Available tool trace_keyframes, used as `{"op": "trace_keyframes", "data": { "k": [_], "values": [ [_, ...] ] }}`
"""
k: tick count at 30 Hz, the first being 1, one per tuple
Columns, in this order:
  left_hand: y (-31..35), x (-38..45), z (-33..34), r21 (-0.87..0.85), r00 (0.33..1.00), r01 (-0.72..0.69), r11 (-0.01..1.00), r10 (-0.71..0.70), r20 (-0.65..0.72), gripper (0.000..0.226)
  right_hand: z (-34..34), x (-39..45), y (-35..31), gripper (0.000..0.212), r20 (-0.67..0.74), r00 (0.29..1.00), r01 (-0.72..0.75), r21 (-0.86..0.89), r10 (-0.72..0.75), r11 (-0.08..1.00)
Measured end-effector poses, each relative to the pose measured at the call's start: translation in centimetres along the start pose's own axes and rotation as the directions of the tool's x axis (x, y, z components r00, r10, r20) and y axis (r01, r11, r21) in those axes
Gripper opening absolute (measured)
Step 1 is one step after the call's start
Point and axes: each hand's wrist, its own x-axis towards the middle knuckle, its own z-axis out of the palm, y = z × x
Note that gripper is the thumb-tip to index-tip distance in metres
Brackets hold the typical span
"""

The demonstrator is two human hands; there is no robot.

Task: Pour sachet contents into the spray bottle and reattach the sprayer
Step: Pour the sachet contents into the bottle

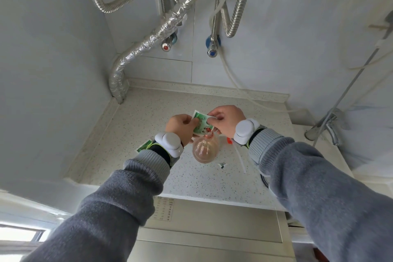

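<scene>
A green and white sachet (201, 122) is held just above the open neck of a clear, round-bodied bottle (205, 149) standing on the speckled countertop (148, 117). My left hand (180, 127) pinches the sachet's left side and my right hand (225, 120) pinches its upper right corner. The bottle has no sprayer on it and its lower part looks brownish. To the right of the bottle, the sprayer (230, 141) with its orange part and white dip tube lies on the counter, partly hidden by my right wrist.
A second green sachet (143, 146) lies on the counter beside my left wrist. A small torn scrap (222, 165) sits right of the bottle. Foil-wrapped pipes (136, 53) and valves run down the back wall. A metal tap (327, 127) stands at right.
</scene>
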Motion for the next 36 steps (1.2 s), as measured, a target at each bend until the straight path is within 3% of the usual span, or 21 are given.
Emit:
{"op": "trace_keyframes", "data": {
  "k": [7, 10, 16, 24, 30, 36],
  "values": [
    [0.0, -0.6, -0.2, -0.161, 0.990, 0.142, 0.977, -0.138, 0.037, 0.028, -2.1, -0.1, 0.9, 0.006, 0.082, 0.974, -0.226, 0.394, 0.211, 0.891],
    [-0.9, -1.0, -0.7, -0.222, 0.985, 0.167, 0.961, -0.170, 0.006, 0.032, -4.0, -1.0, 2.5, 0.007, 0.083, 0.960, -0.278, 0.432, 0.269, 0.858],
    [-4.4, -1.7, -1.3, -0.242, 0.964, 0.212, 0.947, -0.243, -0.107, 0.028, -5.7, -4.7, 6.3, 0.006, 0.157, 0.927, -0.374, 0.284, 0.342, 0.883],
    [-7.0, -4.8, 3.5, -0.161, 0.961, 0.217, 0.963, -0.240, -0.136, 0.022, -0.2, -6.7, 9.0, 0.018, 0.240, 0.903, -0.348, -0.080, 0.356, 0.934],
    [-6.3, -4.8, 4.3, -0.157, 0.964, 0.184, 0.970, -0.210, -0.165, 0.022, 1.5, -6.6, 9.1, 0.025, 0.273, 0.906, -0.206, -0.387, 0.325, 0.899],
    [-6.1, -4.3, 4.1, -0.135, 0.969, 0.160, 0.978, -0.181, -0.166, 0.021, 1.9, -6.9, 9.1, 0.025, 0.266, 0.918, -0.120, -0.523, 0.295, 0.844]
  ]
}}
